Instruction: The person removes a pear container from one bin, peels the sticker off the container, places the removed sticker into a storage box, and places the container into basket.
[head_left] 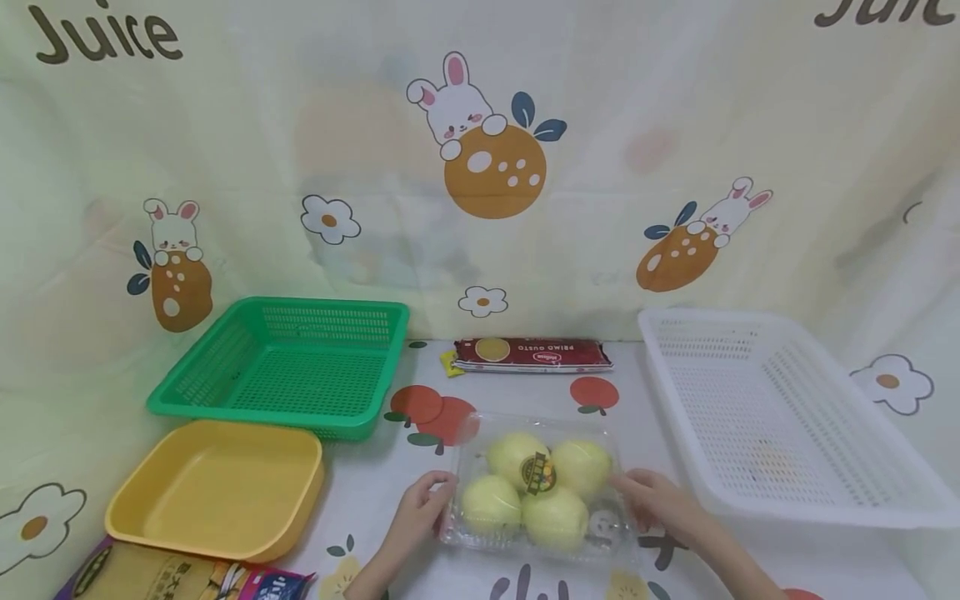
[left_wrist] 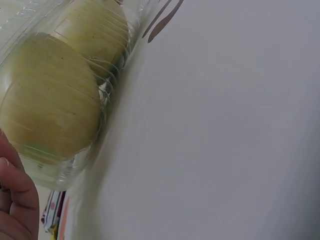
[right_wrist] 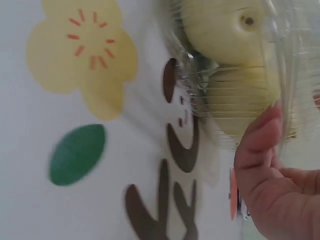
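Holding opposite sides of a clear box (head_left: 543,425), the left hand (head_left: 424,505) and right hand (head_left: 660,500) are pinching its edges. Four yellow-green fruits (head_left: 555,518) are sitting inside, maybe pears.

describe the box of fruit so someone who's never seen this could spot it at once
On the white tablecloth, look between the yellow tub on the left and the white basket on the right. There, a left hand and a right hand hold opposite sides of a clear plastic box. Unlike its neighbours, it is see-through, with four pale fruits inside.
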